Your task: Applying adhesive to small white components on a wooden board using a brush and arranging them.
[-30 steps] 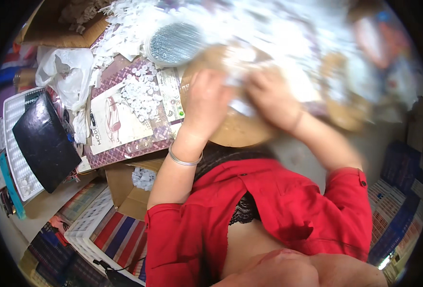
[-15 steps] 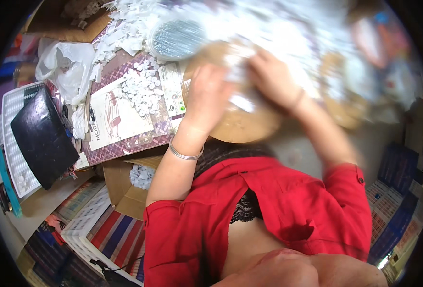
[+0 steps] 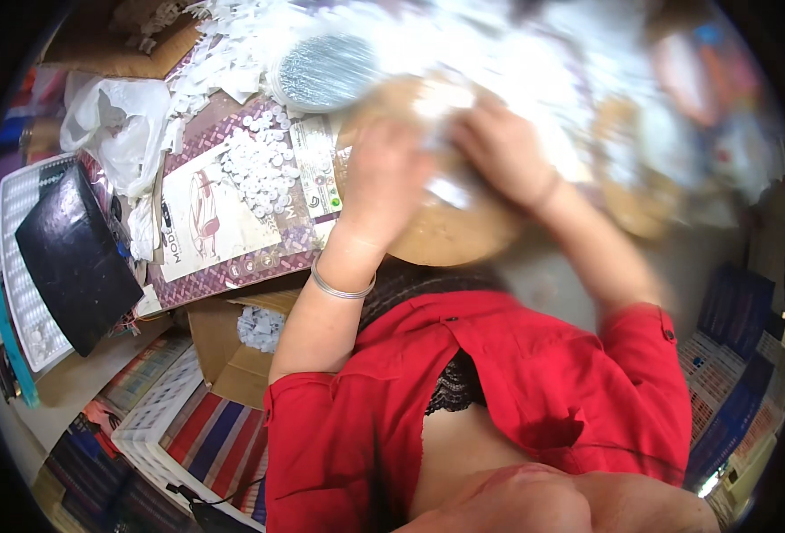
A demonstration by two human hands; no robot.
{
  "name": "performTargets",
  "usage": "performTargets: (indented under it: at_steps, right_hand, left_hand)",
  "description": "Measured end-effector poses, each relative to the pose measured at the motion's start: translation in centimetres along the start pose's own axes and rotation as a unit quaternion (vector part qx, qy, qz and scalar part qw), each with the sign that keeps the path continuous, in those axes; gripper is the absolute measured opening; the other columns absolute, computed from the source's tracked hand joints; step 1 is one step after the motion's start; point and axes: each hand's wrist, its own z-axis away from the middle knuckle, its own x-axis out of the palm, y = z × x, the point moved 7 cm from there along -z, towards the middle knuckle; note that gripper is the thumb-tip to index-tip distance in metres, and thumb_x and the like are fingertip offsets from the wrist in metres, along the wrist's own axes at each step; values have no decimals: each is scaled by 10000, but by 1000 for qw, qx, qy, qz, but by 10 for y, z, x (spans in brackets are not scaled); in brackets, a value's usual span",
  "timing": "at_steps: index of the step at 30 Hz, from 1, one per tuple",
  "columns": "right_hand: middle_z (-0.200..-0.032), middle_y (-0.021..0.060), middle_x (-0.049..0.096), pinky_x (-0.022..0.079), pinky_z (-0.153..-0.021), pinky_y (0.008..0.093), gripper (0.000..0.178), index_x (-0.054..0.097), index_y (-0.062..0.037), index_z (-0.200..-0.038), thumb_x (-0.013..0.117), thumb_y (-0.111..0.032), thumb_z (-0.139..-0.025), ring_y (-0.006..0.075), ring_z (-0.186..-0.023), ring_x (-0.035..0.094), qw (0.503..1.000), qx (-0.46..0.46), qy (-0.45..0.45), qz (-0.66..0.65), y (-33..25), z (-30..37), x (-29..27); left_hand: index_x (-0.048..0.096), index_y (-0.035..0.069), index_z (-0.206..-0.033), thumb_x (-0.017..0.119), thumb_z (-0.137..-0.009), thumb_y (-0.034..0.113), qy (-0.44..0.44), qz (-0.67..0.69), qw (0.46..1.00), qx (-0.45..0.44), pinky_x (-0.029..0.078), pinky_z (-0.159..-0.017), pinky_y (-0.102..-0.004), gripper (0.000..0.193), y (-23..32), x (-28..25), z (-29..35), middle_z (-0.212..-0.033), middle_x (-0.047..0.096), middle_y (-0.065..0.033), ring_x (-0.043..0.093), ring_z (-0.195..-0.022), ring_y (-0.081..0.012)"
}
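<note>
Both my hands are over a round brown board (image 3: 455, 240) with shiny patches on it. My left hand (image 3: 384, 173), a metal bangle on its wrist, lies over the board's left side; its fingers are smeared by blur. From the right, my right hand (image 3: 503, 147) reaches in with bent fingers drawn together near the left fingertips. Whatever sits between them is too blurred to name. Just beyond my left hand stands a round clear tub (image 3: 326, 71) of thin silvery pins. A pile of small white ring-shaped pieces (image 3: 259, 164) is spread to the left.
White plastic strips (image 3: 224, 58) are heaped at the back left by a cardboard box (image 3: 117, 40). A crumpled clear bag (image 3: 117, 124), a white tray (image 3: 28, 302) and a black curved panel (image 3: 77, 258) lie farther left. Below the table edge is an open carton (image 3: 233, 346).
The tabletop things on the left appear shifted slightly leftward in view. My right fingers have moved a little left, closer to my left hand. Both hands remain over the round board.
</note>
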Motion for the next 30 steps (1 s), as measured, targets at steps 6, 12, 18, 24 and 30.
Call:
performTargets:
  at_steps: [6, 12, 18, 24, 30]
  right_hand:
    - [-860, 96, 608, 526, -651, 396, 70, 669, -87, -906, 698, -125, -855, 322, -767, 637, 998, -14, 53, -18, -2, 19, 4]
    - [-878, 127, 637, 526, -691, 412, 108, 692, -76, -952, 685, -144, -868, 347, -786, 639, 998, 8, 27, -63, 14, -4, -4]
    - [-882, 174, 646, 532, -758, 429, 151, 664, -23, -926, 635, -170, -905, 364, -856, 642, 991, 28, -13, 134, 48, -36, 13]
    - [-880, 202, 660, 528, -756, 448, 168, 645, 4, -907, 602, -158, -916, 399, -846, 641, 991, 126, -29, 18, 35, 4, -26]
    - [-878, 183, 671, 529, -750, 428, 134, 676, -8, -906, 639, -137, -893, 382, -848, 646, 986, 151, -57, -34, 37, 26, -27]
  left_hand:
    - [733, 51, -967, 755, -764, 96, -13, 0, 1000, -10, 485, -745, -392, 209, 1, 3, -1, -862, 634, -90, 616, -832, -288]
    - [712, 34, -1011, 752, -774, 94, -2, -8, 1000, -7, 477, -746, -395, 247, 8, -8, 3, -897, 589, -125, 594, -835, -304]
    - [680, 23, -1009, 762, -766, 52, -130, 110, 985, 19, 479, -728, -412, 258, 40, 0, 26, -901, 531, -152, 571, -819, -327]
    - [676, 12, -1040, 718, -775, -6, -106, 22, 993, 40, 485, -710, -404, 269, 36, 6, 37, -868, 527, -142, 574, -806, -327]
    - [682, 17, -1131, 696, -784, -24, -83, -30, 992, 94, 490, -793, -397, 349, 59, 10, 39, -1045, 627, -130, 600, -905, -312]
